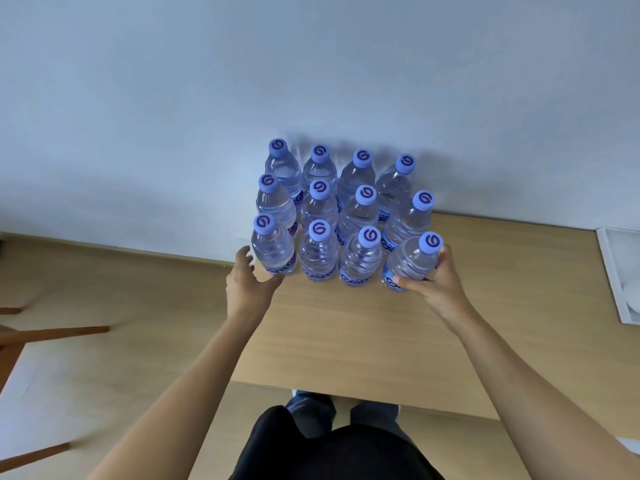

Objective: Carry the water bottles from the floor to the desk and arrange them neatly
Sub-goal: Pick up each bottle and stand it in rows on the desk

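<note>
Several clear water bottles with blue caps stand upright in tidy rows on the light wooden desk [346, 334], against the white wall. My right hand [436, 282] grips the front right bottle [412, 261] around its lower body, thumb on the label. My left hand [247, 282] is spread beside the front left bottle [273, 251], thumb at its base and fingers just off its left side, not wrapped around it. Two more front-row bottles [320, 251] stand between my hands.
The desk's near edge runs just above my legs [346, 410]. A white tray or box [620, 271] lies at the desk's right end. Wooden chair legs [52, 330] and a white surface show at the left, over the wood floor.
</note>
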Demonstrator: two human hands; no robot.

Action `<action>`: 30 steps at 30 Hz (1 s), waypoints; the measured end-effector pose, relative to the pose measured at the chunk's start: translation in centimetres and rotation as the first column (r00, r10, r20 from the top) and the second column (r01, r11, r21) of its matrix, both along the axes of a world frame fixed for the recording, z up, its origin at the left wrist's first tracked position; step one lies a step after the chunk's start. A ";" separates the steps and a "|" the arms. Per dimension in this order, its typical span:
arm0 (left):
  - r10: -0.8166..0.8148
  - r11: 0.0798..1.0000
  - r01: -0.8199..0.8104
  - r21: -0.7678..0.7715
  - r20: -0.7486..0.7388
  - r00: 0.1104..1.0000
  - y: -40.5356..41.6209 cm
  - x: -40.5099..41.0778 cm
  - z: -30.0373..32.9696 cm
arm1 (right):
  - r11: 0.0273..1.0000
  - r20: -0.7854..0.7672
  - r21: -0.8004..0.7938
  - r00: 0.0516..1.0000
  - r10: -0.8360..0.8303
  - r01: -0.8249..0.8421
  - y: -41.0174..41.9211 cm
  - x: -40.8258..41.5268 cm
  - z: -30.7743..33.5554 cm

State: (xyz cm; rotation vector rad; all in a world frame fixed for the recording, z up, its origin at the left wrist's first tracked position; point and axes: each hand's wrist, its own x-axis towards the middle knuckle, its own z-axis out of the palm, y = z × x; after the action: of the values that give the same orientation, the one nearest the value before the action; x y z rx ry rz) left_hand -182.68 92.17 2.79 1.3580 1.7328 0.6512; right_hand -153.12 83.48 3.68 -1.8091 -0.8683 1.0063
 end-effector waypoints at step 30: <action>-0.137 0.989 0.146 -0.031 0.211 0.968 2.8 0.2 -1.1 | 0.999 0.095 -0.012 0.995 0.038 -0.037 1.2 -0.8 -0.7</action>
State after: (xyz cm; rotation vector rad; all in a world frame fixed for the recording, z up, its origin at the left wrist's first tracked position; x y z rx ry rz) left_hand -182.48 94.99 1.67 1.3180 1.4615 0.6449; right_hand -153.91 84.69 2.97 -1.8683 -0.9600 0.9552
